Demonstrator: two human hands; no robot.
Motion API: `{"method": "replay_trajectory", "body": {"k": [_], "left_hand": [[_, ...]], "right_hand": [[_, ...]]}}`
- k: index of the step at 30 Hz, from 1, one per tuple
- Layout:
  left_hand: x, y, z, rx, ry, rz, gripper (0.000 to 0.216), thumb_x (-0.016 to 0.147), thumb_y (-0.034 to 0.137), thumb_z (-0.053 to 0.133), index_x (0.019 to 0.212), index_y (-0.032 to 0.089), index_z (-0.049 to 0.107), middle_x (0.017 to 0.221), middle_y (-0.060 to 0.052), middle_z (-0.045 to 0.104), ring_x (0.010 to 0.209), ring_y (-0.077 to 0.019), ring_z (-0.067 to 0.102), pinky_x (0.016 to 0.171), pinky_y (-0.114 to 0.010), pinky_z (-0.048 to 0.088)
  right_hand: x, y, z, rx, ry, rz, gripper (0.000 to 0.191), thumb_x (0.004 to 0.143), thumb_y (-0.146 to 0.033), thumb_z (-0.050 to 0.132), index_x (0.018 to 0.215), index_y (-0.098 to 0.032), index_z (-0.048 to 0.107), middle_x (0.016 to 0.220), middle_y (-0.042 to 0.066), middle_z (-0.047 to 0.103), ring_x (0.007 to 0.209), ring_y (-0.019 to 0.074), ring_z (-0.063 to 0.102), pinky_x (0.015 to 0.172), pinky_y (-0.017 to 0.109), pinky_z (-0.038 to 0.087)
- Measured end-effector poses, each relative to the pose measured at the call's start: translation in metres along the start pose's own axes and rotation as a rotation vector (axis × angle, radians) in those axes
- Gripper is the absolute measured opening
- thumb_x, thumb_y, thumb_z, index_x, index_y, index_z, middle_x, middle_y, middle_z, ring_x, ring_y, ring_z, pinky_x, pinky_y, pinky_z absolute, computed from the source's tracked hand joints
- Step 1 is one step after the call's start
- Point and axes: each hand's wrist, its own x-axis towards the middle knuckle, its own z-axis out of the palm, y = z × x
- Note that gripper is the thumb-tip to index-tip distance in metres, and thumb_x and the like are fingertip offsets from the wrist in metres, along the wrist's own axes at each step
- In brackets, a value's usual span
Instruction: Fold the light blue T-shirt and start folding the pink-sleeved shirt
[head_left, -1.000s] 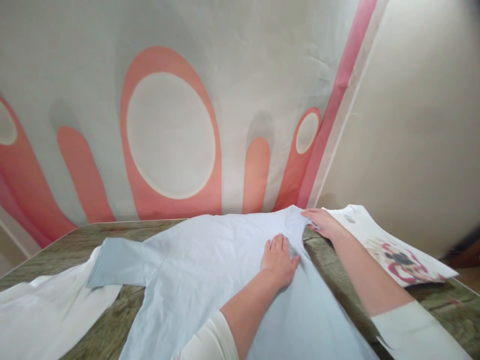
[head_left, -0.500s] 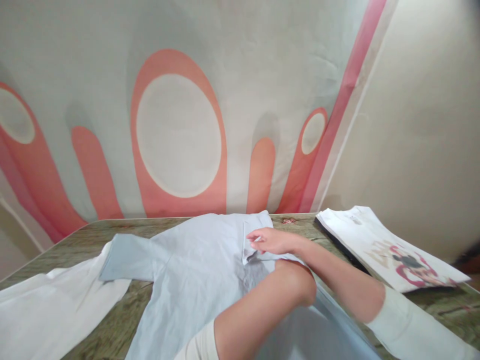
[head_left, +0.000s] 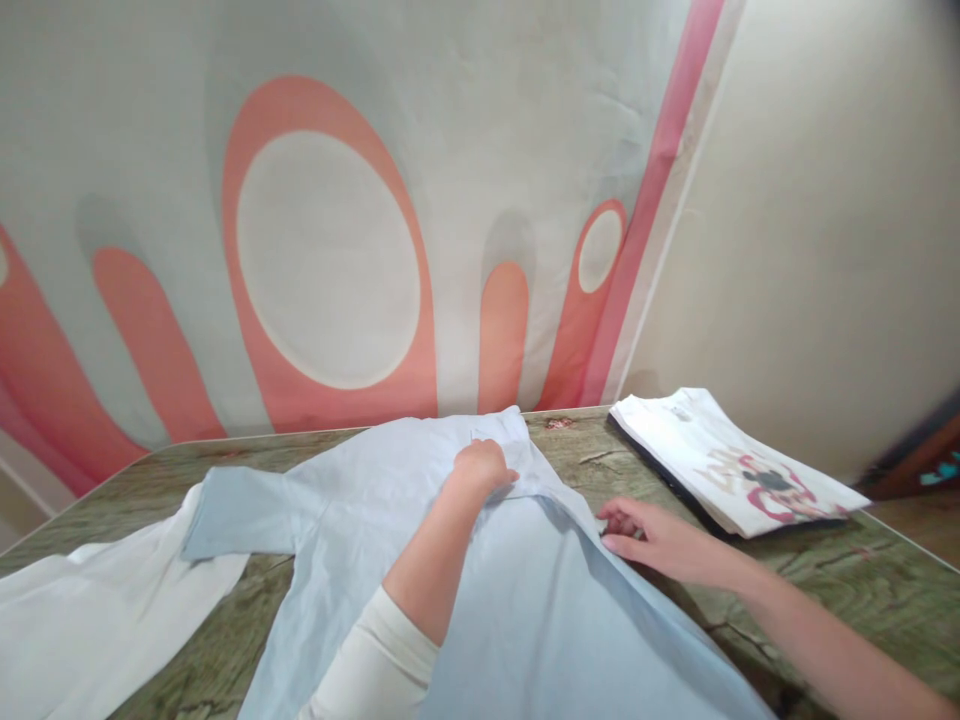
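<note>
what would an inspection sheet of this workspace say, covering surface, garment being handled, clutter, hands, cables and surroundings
Surface: table with a wood-grain pattern
Garment: light blue shirt, one sleeve spread to the left over a white garment, the upper right side folded inward
Clutter: that white garment on the left; a folded white shirt with a printed figure on the right, something dark beneath it
Left hand: on the folded part, fingers mostly hidden
Right hand: at the shirt's right edge, fingers curled; grip unclear
Cables: nothing seen
Surroundings: backdrop with pink-orange shapes behind, plain wall to the right
</note>
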Motion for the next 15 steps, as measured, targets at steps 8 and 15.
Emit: {"method": "replay_trajectory", "body": {"k": [8,15], "left_hand": [[0.007,0.003,0.016,-0.201,0.110,-0.058,0.029,0.067,0.028,0.064,0.091,0.012,0.065,0.104,-0.022,0.064,0.104,-0.0335,0.057,0.085,-0.037,0.044],[0.029,-0.029,-0.009,-0.699,0.347,-0.113,0.016,0.074,0.030,0.055,0.079,0.015,0.059,0.083,-0.013,0.067,0.093,-0.0265,0.061,0.074,-0.029,0.046]], "right_hand": [[-0.056,-0.012,0.016,-0.288,-0.029,0.124,0.019,0.074,-0.036,0.058,0.071,-0.022,0.045,0.069,-0.001,0.055,0.062,0.0149,0.046,0.055,0.026,0.031],[-0.081,-0.015,0.007,-0.335,-0.198,0.136,0.012,0.065,-0.014,0.052,0.076,-0.020,0.050,0.075,-0.002,0.055,0.068,0.0146,0.048,0.060,0.025,0.029]]}}
